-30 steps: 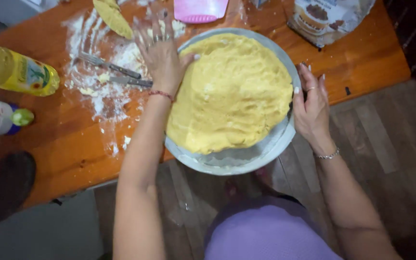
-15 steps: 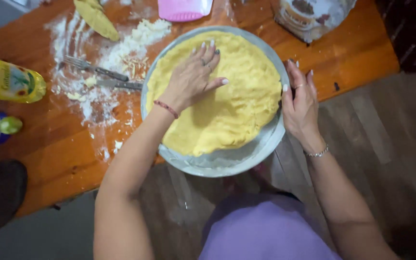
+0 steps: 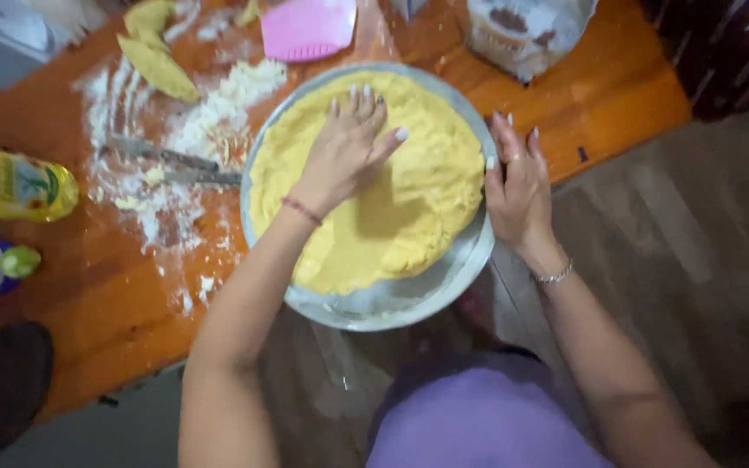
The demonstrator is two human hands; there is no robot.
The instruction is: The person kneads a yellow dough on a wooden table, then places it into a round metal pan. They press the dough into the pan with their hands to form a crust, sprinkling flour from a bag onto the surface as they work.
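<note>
A round metal pan (image 3: 409,305) sits at the near edge of an orange wooden table (image 3: 88,303), overhanging it. A sheet of yellow dough (image 3: 409,208) lies spread across the pan. My left hand (image 3: 347,147) rests flat on the dough, fingers spread, palm down near the pan's middle. My right hand (image 3: 517,186) is against the pan's right rim with fingers extended, steadying it. A red band is on my left wrist, a silver bracelet on my right.
Flour (image 3: 175,147) is scattered on the table left of the pan, with a knife (image 3: 171,165) lying in it. Dough scraps (image 3: 156,65) and a pink scraper (image 3: 307,28) lie at the back. A yellow bottle (image 3: 10,184) lies at the left; a bag (image 3: 526,30) stands behind the pan.
My left hand has moved from the pan's left rim onto the middle of the dough and presses it. My right hand stays on the right rim.
</note>
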